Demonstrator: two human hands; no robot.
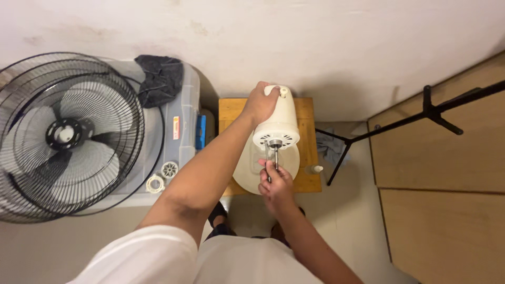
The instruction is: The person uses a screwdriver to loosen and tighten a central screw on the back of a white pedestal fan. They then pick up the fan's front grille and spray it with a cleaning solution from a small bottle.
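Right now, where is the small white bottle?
In the head view, the small white bottle stands at the right front edge of the wooden stool, right of the cream fan motor housing.

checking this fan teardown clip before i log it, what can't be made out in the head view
- Right hand fingers wrap the metal motor shaft, hiding whatever they grip there.
- Left hand covers the back of the cream plastic fan motor housing.
- Small wooden table: the housing hides most of its top.
- Two small white round parts on the grey plastic storage box: too small to identify.
- Black wire fan guard with blades: cut off at the left edge.
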